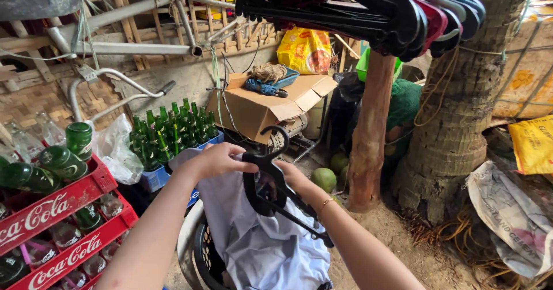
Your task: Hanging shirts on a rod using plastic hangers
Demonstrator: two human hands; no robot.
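My left hand (214, 158) grips the top edge of a pale lavender garment (259, 244) that hangs down over a dark laundry basket (199, 254). A black plastic hanger (271, 189) lies against the cloth, its hook pointing up between my hands. My right hand (292, 175) is mostly hidden behind the hanger and the fabric and holds them from the right side; a thin bracelet shows on that wrist. Overhead, several black, maroon and dark blue hangers (368, 8) hang in a bunch.
Red crates (63, 209) with green and clear glass bottles stand at the left. A blue crate (158, 177) of green bottles sits behind. An open cardboard box (259, 105), a wooden post (368, 134), a palm trunk (455, 111), green coconuts (324, 179) and sacks (507, 209) crowd the dirt floor.
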